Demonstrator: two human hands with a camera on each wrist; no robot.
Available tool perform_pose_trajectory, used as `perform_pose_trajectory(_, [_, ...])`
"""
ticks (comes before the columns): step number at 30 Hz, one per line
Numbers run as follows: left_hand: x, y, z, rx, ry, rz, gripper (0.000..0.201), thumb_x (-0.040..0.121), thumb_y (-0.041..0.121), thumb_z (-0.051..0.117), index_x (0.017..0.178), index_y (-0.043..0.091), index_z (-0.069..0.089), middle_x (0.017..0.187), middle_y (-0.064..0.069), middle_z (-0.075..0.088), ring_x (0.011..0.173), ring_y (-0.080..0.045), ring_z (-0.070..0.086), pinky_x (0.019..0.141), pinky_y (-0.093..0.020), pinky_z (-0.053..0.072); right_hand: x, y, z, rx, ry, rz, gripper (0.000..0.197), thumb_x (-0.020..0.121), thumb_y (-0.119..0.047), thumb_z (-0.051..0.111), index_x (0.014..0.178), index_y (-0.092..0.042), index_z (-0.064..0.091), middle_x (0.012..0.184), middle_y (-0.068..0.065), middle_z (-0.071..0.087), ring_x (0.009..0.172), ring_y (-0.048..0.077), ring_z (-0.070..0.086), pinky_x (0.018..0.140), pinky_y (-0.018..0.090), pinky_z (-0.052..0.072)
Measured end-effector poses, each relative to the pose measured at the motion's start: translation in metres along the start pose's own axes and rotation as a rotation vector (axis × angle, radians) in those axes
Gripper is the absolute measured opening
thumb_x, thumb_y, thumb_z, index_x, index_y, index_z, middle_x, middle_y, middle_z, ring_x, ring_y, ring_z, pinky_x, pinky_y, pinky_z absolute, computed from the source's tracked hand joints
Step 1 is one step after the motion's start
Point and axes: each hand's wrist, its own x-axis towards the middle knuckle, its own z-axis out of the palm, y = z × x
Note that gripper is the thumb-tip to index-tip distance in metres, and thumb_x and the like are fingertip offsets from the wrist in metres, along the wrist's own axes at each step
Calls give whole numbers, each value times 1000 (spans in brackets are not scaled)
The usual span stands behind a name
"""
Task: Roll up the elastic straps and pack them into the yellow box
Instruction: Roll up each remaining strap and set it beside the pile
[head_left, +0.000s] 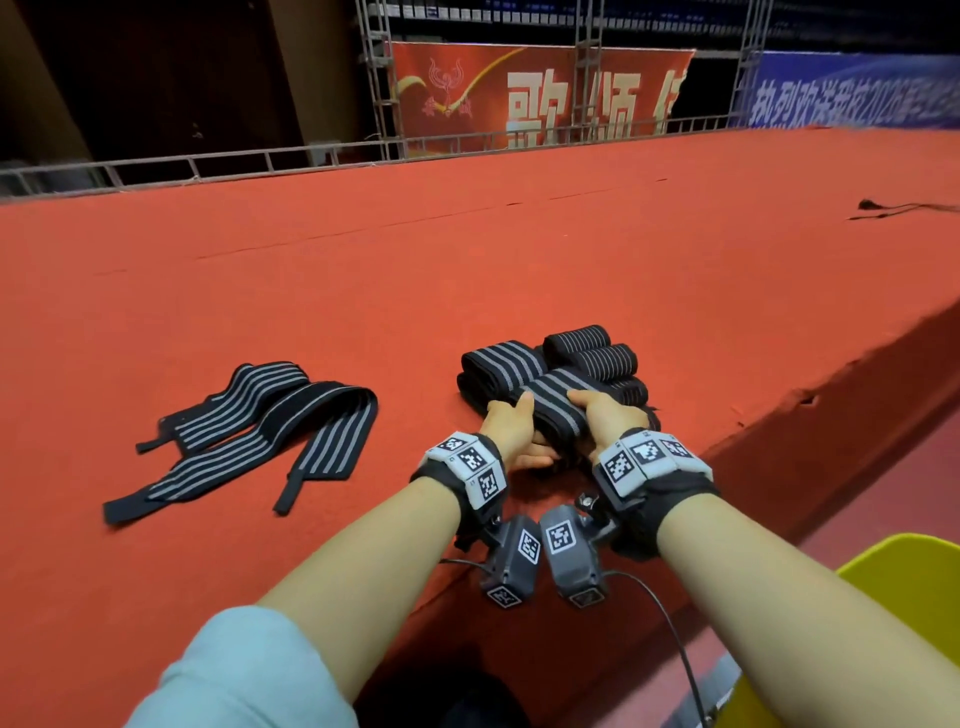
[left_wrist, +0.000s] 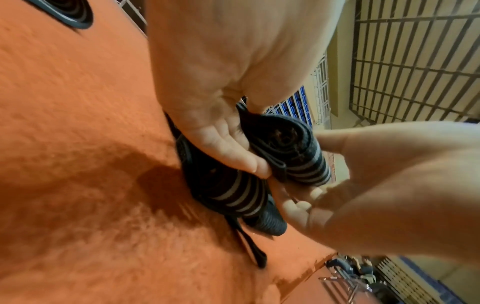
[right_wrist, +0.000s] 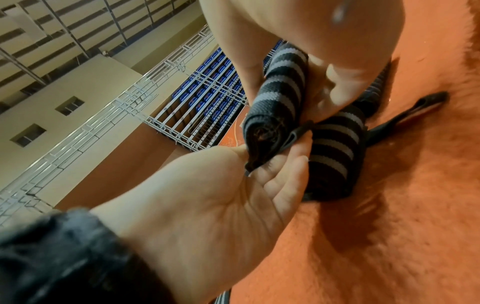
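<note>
Both hands clasp one rolled strap (head_left: 558, 410) above the red counter (head_left: 467, 270). The left hand (head_left: 511, 428) and right hand (head_left: 608, 415) each wrap their grip around its ends. Unrolled straps (head_left: 249, 431) lie well apart.

A wide carpeted platform (head_left: 467, 249) fills the scene, its front edge running close to the person. Both hands meet near that edge: the left hand (head_left: 511, 434) and right hand (head_left: 605, 421) sit at opposite ends of one rolled strap (head_left: 556, 410) held between them. Directly behind it, on the platform, lies a cluster of further rolled straps (head_left: 592, 358), touching one another. Well to the left, two unrolled straps (head_left: 249, 431) lie flat and overlapping. A box (head_left: 904, 587) sits low at the right, apparently below the platform. A railing (head_left: 260, 161) runs along the far edge, banners (head_left: 530, 93) behind it.
</note>
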Motion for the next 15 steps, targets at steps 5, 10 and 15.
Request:
perform_pose_trajectory(5, [3,-4,-1,207,23,47,65,102,40,33,147,1,8,71,-14,63,50,-21,61,36,-22,47,7,1,-3,-86,49,-13,66,75,-26,79,127,4,51,126,20,58,108,36,59,90,42,48])
perform_pose_trajectory(10, [-1,-11,-2,288,-66,33,72,99,39,45,149,2,8,65,-9,62,49,-17,55,48,-26,47,10,10,-12,-173,74,6,61,81,-31,76,123,7,53,119,21,61,88,30,56,73,35,39])
perform_pose_trajectory(15, [0,-14,-1,211,-4,34,69,100,36,47,149,2,13,68,-7,58,53,-16,53,51,-29,50,7,10,-9,-327,62,-43,71,80,-42,74,126,6,52,120,22,61,97,34,59,76,36,41])
